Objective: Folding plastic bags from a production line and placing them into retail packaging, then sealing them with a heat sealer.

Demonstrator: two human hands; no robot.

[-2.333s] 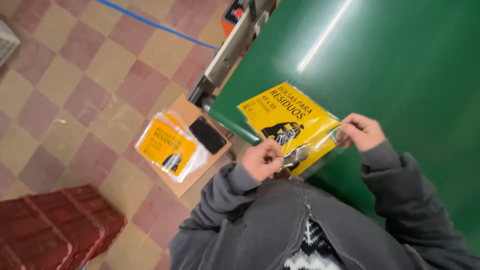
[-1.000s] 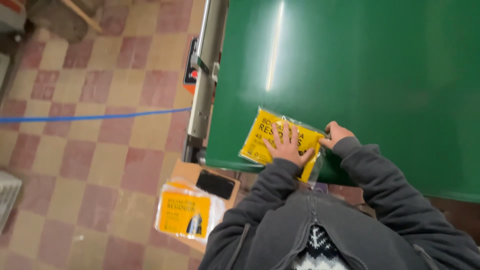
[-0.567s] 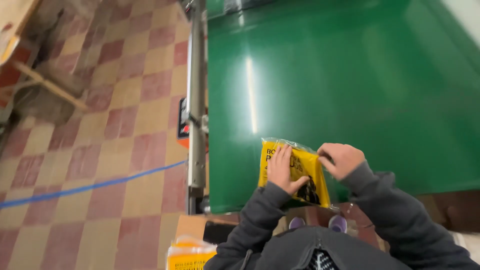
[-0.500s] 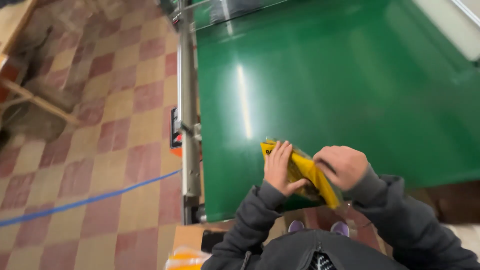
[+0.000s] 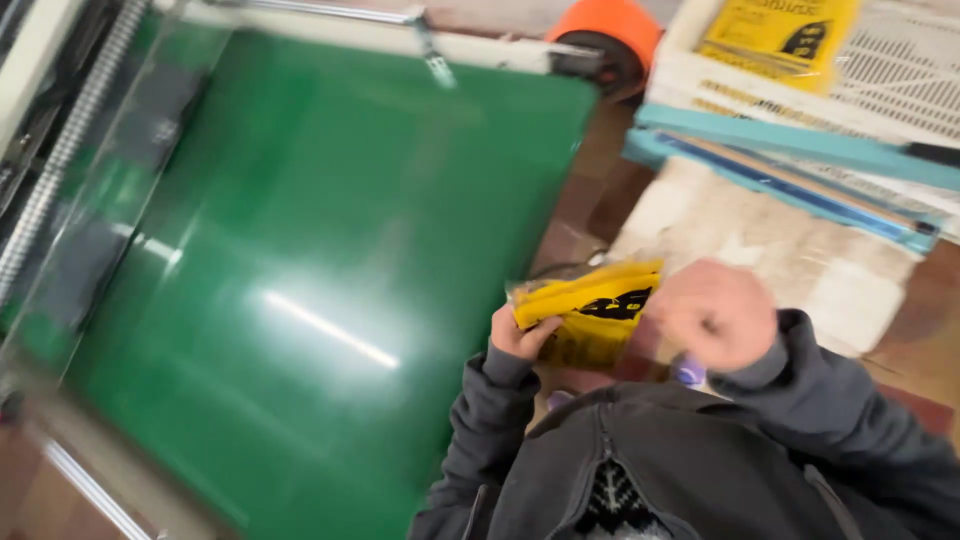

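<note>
Yellow, crinkled plastic packet with a black print (image 5: pixel 590 305) sits near the body, gripped at its left end by the left hand (image 5: pixel 520 335); the blurred right hand (image 5: pixel 712 315) covers its right end, grip unclear. Left lies a green glossy belt (image 5: pixel 300 280); far right, a white slotted crate (image 5: pixel 790 75).

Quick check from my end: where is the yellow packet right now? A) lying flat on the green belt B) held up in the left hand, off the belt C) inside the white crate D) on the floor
B: the left hand grips the yellow packet near the chest, beside the edge of the green belt, not lying on it.
</note>
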